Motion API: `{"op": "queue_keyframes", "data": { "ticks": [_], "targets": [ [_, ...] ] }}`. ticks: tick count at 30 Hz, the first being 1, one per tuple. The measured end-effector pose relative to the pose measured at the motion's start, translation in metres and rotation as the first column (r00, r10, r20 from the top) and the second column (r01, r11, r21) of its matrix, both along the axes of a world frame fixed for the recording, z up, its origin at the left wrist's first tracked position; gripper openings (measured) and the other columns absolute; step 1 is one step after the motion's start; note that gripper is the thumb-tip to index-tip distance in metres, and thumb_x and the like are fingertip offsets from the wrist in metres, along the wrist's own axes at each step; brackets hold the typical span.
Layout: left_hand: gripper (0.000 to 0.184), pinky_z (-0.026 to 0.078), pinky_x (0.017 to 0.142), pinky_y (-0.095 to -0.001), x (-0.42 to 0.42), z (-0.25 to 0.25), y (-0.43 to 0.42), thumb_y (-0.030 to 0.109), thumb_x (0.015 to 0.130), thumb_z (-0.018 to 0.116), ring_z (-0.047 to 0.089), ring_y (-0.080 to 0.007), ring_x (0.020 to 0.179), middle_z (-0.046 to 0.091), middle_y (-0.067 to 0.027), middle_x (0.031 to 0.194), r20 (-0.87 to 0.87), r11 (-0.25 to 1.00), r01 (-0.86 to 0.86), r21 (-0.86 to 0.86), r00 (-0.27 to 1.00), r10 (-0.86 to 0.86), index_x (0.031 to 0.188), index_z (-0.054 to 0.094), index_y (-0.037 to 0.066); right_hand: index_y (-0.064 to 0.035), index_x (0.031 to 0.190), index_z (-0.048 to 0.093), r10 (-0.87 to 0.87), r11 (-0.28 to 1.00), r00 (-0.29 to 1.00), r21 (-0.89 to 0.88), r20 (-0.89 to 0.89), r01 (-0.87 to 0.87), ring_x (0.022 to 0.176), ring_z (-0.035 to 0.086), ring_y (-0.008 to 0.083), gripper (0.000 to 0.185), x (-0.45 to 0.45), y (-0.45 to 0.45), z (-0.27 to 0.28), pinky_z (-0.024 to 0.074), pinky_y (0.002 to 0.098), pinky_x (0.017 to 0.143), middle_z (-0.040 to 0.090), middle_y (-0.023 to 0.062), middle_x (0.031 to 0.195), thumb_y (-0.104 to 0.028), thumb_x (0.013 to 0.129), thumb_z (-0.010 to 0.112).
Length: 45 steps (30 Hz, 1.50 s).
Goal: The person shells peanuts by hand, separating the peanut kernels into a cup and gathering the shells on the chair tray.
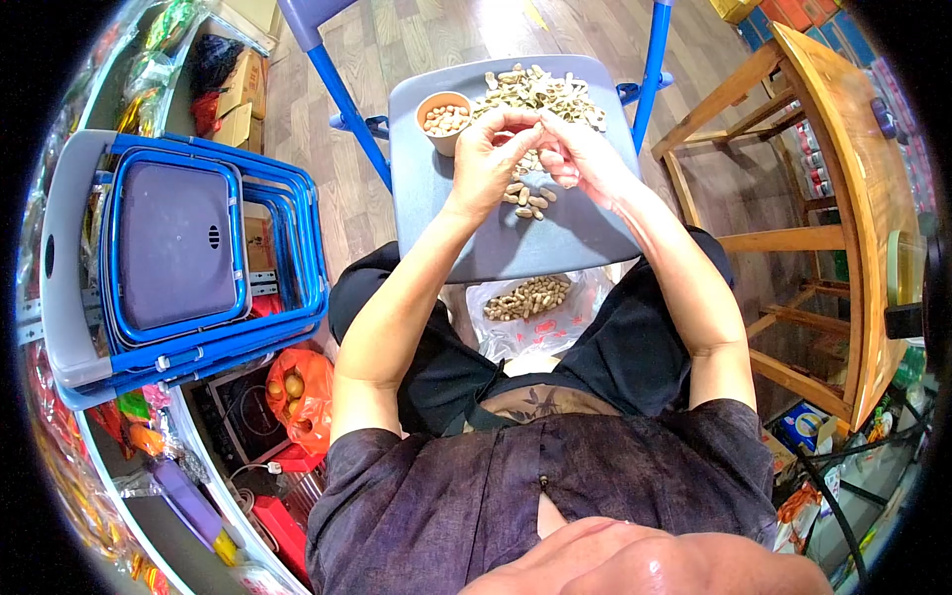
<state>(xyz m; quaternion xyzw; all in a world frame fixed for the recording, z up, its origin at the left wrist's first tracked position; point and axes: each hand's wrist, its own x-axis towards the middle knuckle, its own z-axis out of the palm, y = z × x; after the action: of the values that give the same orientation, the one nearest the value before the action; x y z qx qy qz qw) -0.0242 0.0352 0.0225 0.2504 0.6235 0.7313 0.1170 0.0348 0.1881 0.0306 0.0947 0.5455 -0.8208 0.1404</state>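
Over the grey chair seat (421,223), my left hand (488,159) and my right hand (585,159) meet at the fingertips. Both are closed in a pinch; whatever lies between the fingers is too small and covered to make out. Beside my left hand stands a tan cup (442,142) holding shelled peanuts (446,120). Behind the hands spreads a heap of empty peanut shells (555,91). Several unshelled peanuts (529,201) lie on the seat just below the hands, partly hidden by them.
Below the seat, between my legs, a clear plastic bag (506,335) holds more unshelled peanuts (528,297). Folded blue-framed chairs (183,248) lean at the left, near a red bag (309,392) of round produce. A wooden table (823,188) stands at the right.
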Motion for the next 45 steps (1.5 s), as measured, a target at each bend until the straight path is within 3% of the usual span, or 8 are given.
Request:
{"op": "queue_keyframes", "data": {
  "ticks": [9,14,24,29,33,39,41,45],
  "targets": [
    [0.014,0.046,0.067,-0.0211,-0.003,-0.004,0.000,0.011,0.086,0.067,0.058,-0.0049,0.074,0.067,-0.0002,0.085,-0.032,0.997,-0.029,-0.067,0.999,0.027,0.097,0.068,0.002,-0.0064,0.106,0.060,0.025,0.999,0.999,-0.034,0.023,-0.024,0.053,0.025,0.0028,0.043,0.002,-0.002,-0.001,0.0189,0.0185,0.045,0.036,-0.0092,0.066,-0.045,0.099,0.043],
    [0.013,0.047,0.066,-0.0214,-0.003,0.003,-0.002,0.011,0.086,0.067,0.058,-0.0047,0.075,0.067,0.0002,0.085,0.057,0.997,0.068,-0.025,0.996,-0.066,0.096,0.068,0.003,-0.0087,0.104,0.058,0.072,0.965,0.997,-0.254,0.036,-0.061,0.053,0.026,0.0020,0.038,0.003,-0.002,0.009,0.0194,0.0171,0.044,0.037,-0.0093,0.067,-0.043,0.098,0.044],
    [0.007,0.048,0.067,-0.0215,-0.008,-0.017,0.005,0.008,0.084,0.067,0.059,-0.0057,0.072,0.066,-0.0008,0.080,0.128,0.996,0.061,0.061,0.989,-0.068,0.090,0.067,0.003,-0.0138,0.086,0.053,0.040,0.985,0.996,-0.168,0.078,-0.027,0.049,0.024,0.0024,0.036,0.002,-0.008,0.001,0.0188,0.0185,0.042,0.035,-0.0094,0.063,-0.045,0.098,0.041],
    [0.005,0.048,0.068,-0.0222,0.000,-0.016,0.012,0.006,0.084,0.067,0.059,-0.0070,0.072,0.065,-0.0014,0.078,0.170,0.999,0.017,0.049,0.985,-0.026,0.086,0.065,0.002,-0.0153,0.079,0.049,-0.167,0.984,0.976,-0.041,0.140,0.174,0.047,0.024,0.0030,0.038,0.002,-0.021,-0.007,0.0177,0.0204,0.041,0.034,-0.0098,0.059,-0.044,0.097,0.033],
    [0.005,0.049,0.069,-0.0224,0.001,-0.016,0.014,0.005,0.084,0.066,0.059,-0.0074,0.073,0.065,-0.0022,0.079,0.178,0.999,0.015,0.045,0.984,-0.023,0.087,0.064,0.002,-0.0158,0.074,0.046,-0.164,0.975,0.979,-0.132,0.119,0.179,0.046,0.023,0.0046,0.035,-0.001,-0.019,-0.022,0.0182,0.0213,0.040,0.032,-0.0084,0.059,-0.041,0.096,0.036],
    [0.008,0.047,0.069,-0.0223,-0.009,-0.017,0.015,0.007,0.087,0.064,0.058,-0.0074,0.075,0.064,-0.0015,0.082,0.264,0.997,0.042,0.066,0.963,-0.058,0.093,0.063,0.001,-0.0123,0.077,0.048,-0.225,0.942,0.961,-0.218,0.162,0.257,0.047,0.024,0.0047,0.038,0.000,-0.019,-0.016,0.0196,0.0206,0.041,0.031,-0.0081,0.058,-0.042,0.095,0.035],
    [0.010,0.046,0.070,-0.0223,-0.014,-0.019,0.014,0.009,0.090,0.062,0.056,-0.0076,0.075,0.063,-0.0007,0.084,0.458,0.957,0.086,0.278,0.864,-0.210,0.096,0.063,0.001,-0.0120,0.078,0.049,-0.211,0.946,0.965,-0.217,0.158,0.243,0.046,0.024,0.0045,0.038,0.000,-0.017,-0.010,0.0193,0.0204,0.041,0.032,-0.0080,0.058,-0.043,0.095,0.036],
    [0.017,0.045,0.069,-0.0209,-0.016,-0.017,0.012,0.008,0.092,0.058,0.054,-0.0071,0.073,0.059,0.0005,0.084,0.550,0.942,0.090,0.324,0.792,-0.265,0.108,0.062,0.002,-0.0115,0.081,0.050,-0.147,0.962,0.982,-0.212,0.122,0.171,0.046,0.023,0.0039,0.038,0.003,-0.008,-0.010,0.0195,0.0194,0.041,0.034,-0.0078,0.059,-0.044,0.095,0.037]
  ]
}}
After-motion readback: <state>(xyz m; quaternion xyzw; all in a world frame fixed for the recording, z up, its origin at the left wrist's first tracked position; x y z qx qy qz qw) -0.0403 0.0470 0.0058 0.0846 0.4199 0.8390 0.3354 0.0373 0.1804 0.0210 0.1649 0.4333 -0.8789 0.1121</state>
